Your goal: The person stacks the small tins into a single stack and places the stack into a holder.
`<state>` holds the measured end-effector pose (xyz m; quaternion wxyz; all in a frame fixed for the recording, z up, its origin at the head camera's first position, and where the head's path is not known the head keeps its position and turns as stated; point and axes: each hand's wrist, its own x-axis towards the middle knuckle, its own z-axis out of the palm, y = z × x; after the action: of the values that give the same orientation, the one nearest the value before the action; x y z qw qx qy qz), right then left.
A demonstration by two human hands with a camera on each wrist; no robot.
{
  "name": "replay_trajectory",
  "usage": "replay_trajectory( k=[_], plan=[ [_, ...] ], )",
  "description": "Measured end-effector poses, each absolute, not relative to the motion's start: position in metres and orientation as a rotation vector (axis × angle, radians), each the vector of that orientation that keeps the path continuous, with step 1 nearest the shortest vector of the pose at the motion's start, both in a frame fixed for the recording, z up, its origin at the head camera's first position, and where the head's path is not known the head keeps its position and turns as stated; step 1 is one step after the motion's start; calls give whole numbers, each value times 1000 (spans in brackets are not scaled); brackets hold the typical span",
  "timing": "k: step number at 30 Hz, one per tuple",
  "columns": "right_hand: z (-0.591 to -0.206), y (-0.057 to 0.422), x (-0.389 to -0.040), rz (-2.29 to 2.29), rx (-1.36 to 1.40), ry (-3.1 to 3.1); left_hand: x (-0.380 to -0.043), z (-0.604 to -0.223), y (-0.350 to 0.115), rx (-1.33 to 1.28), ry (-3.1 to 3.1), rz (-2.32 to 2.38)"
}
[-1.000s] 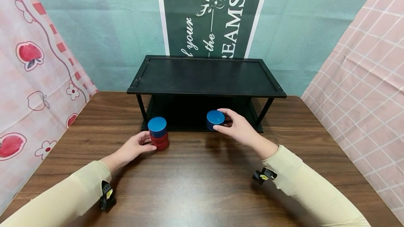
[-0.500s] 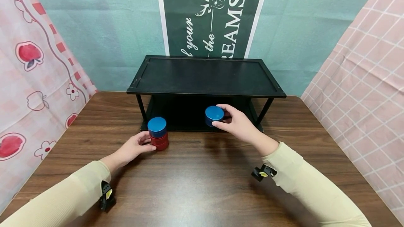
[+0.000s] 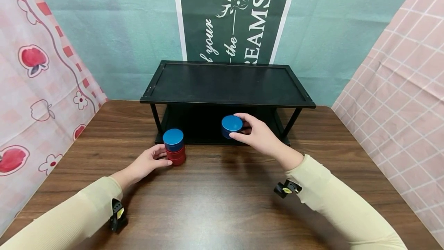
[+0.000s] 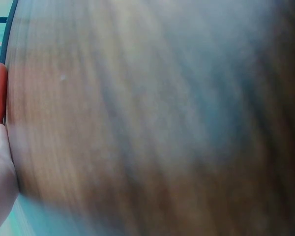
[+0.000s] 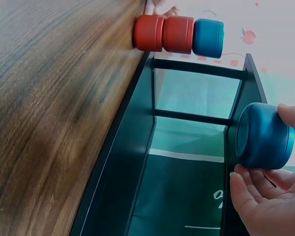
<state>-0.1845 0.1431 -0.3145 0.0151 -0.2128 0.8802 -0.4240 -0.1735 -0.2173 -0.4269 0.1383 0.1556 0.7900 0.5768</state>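
Right hand (image 3: 257,135) pinches a blue tin (image 3: 231,125). Left hand (image 3: 147,161) grips red tins (image 3: 177,156), a second blue tin (image 3: 173,139) above its fingers

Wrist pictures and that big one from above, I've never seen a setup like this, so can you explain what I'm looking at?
There's no machine here, just a person's two bare hands. The large picture comes from a camera worn on the head, looking forward and down. The other two come from small cameras on the wrists; the right wrist one looks turned sideways, and the left wrist one mostly shows blurred table. On the brown wooden table stand a black two-level shelf and, near its front left corner, a stack: two red containers with a blue one on top. The left hand holds the stack's red part between thumb and fingers. The right hand holds another blue container above the table.
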Motion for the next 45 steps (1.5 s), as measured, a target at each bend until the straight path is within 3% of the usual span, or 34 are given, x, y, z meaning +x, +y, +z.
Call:
replay_trajectory(
  k=[45],
  plan=[
    [-317, 95, -190, -1326, -783, 2712, -175, -429, -218, 483, 2297, 1654]
  ],
)
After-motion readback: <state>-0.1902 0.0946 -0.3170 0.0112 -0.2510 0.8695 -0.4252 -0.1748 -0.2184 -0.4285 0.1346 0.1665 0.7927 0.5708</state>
